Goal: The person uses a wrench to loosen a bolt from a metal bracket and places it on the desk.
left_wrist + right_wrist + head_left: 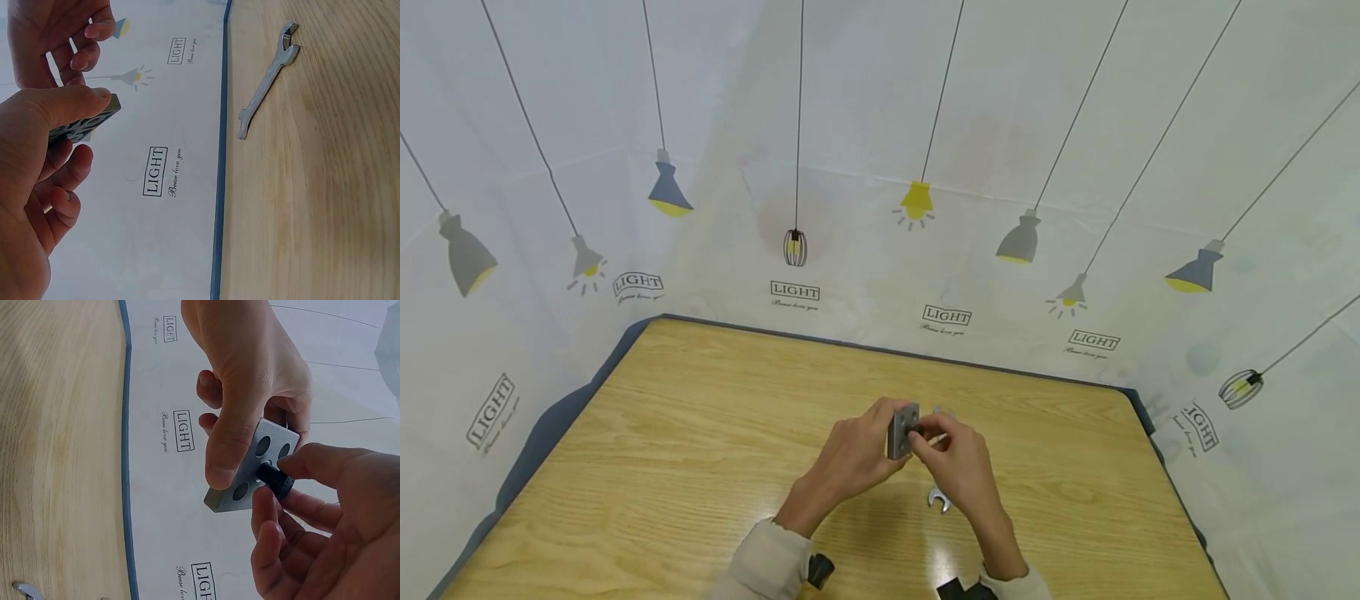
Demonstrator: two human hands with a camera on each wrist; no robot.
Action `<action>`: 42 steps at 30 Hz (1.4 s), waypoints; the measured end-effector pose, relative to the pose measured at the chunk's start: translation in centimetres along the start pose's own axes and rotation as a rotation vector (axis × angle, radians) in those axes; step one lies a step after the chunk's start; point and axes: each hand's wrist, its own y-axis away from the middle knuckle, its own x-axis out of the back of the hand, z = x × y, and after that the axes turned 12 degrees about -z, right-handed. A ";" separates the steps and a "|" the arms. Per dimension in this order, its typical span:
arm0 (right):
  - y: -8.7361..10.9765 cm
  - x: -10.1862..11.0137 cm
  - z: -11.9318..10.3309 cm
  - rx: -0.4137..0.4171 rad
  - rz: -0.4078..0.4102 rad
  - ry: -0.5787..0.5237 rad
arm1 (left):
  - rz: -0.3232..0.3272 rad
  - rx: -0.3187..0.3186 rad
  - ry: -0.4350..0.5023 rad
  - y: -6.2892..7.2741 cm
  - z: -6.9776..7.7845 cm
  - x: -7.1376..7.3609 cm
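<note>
In the head view my left hand (850, 454) grips a grey metal plate (897, 442) by its edges, above the table. The right wrist view shows round holes through the plate (253, 475), with the left thumb lying along one side. My right hand (961, 467) pinches a black cylindrical-headed bolt (279, 482) between thumb and fingers. The bolt's shank end meets the plate at a hole near its middle. From the left wrist view, the plate (94, 122) is largely covered by the left thumb and fingers.
A silver open-ended wrench (269, 81) lies on the wooden table (700, 417), partly behind my right hand in the head view. White sheeting (850, 125) printed with lamps stands round the table's far and side edges.
</note>
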 end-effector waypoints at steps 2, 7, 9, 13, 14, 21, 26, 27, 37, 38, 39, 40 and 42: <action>0.0 0.0 0.0 0.004 0.001 -0.001 | 0.001 -0.001 -0.001 0.0 0.0 0.0; 0.0 0.0 0.1 0.019 0.002 0.000 | 0.004 -0.001 0.002 0.0 0.0 0.0; 0.0 0.0 0.1 0.027 0.001 0.003 | 0.003 0.001 0.003 0.0 -0.1 0.0; 0.1 0.0 0.1 0.041 -0.001 0.009 | -0.002 0.005 -0.004 0.0 -0.1 0.0; 0.1 0.0 0.1 0.043 -0.002 0.012 | -0.003 0.006 -0.006 0.0 -0.1 0.0; 0.1 0.1 0.1 0.079 -0.005 0.027 | -0.001 0.012 -0.014 -0.1 0.0 0.1; 0.1 0.2 0.1 0.103 0.000 0.044 | 0.006 0.014 -0.015 -0.1 0.0 0.1; 0.1 0.2 0.1 0.103 0.001 0.046 | 0.006 0.016 -0.013 -0.1 0.0 0.1; 0.0 0.3 0.3 0.046 -0.035 0.008 | 0.000 0.029 -0.007 -0.1 0.1 0.2; 0.0 0.3 0.2 0.033 -0.035 -0.006 | 0.002 0.030 -0.011 -0.1 0.1 0.2; 0.0 0.3 0.2 0.023 -0.032 -0.022 | 0.003 0.031 -0.010 -0.1 0.1 0.2; 0.0 0.2 0.2 0.016 -0.028 -0.033 | 0.004 0.031 -0.010 -0.1 0.1 0.2; 0.0 0.2 0.2 0.000 -0.014 -0.054 | 0.005 0.029 -0.008 -0.1 0.2 0.2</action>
